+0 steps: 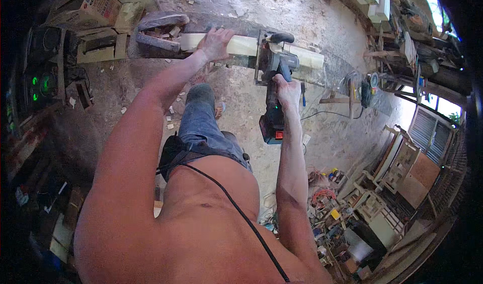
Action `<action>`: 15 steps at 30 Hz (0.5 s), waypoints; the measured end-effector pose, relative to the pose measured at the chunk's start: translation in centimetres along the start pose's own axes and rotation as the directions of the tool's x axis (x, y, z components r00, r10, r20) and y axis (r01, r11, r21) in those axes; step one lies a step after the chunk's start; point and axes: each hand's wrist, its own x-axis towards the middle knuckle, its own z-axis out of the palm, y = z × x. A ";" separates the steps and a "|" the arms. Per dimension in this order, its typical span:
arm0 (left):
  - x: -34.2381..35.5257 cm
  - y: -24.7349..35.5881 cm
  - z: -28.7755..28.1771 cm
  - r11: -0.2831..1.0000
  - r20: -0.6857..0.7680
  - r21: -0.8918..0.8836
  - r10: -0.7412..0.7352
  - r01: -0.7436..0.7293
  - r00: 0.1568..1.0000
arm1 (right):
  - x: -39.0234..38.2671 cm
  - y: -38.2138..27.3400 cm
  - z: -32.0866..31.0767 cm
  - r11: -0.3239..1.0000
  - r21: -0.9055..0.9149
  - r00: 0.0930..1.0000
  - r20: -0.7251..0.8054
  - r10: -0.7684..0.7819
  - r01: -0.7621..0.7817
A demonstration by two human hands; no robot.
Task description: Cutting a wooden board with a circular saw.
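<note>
A pale wooden board [242, 45] lies lengthwise on a narrow worn bench [338, 75] in front of me. My left hand [216, 43] holds it down near its left end, fingers over the top. Farther right, my right hand [288, 90] is wrapped round the rear handle of a black cordless circular saw [282, 63]. The saw's base plate [260, 58] rests across the board, and its battery hangs toward me. The blade is hidden. More of the board shows to the right of the saw.
A wooden trough [161, 20] with offcuts sits at the bench's left end. Cardboard boxes [95, 7] stand at far left, with a speaker [43, 85] below. Lumber [375, 2] is stacked at far right. Tools and clutter [347, 218] cover the lower right. Wood chips litter the floor.
</note>
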 end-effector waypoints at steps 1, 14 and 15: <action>-0.1 -0.2 0.1 1.000 -0.005 0.002 -0.007 0.007 1.000 | 0.4 -0.1 0.1 1.000 -0.003 1.000 0.004 -0.007 0.007; 0.1 0.2 -0.3 1.000 0.037 -0.007 -0.008 0.008 0.999 | 2.8 -3.2 -0.9 0.992 -0.042 0.992 -0.036 0.121 -0.122; -0.1 0.1 -0.3 1.000 0.033 -0.006 -0.011 0.011 0.999 | 3.1 -3.5 -0.8 0.989 -0.066 0.991 -0.019 0.130 -0.131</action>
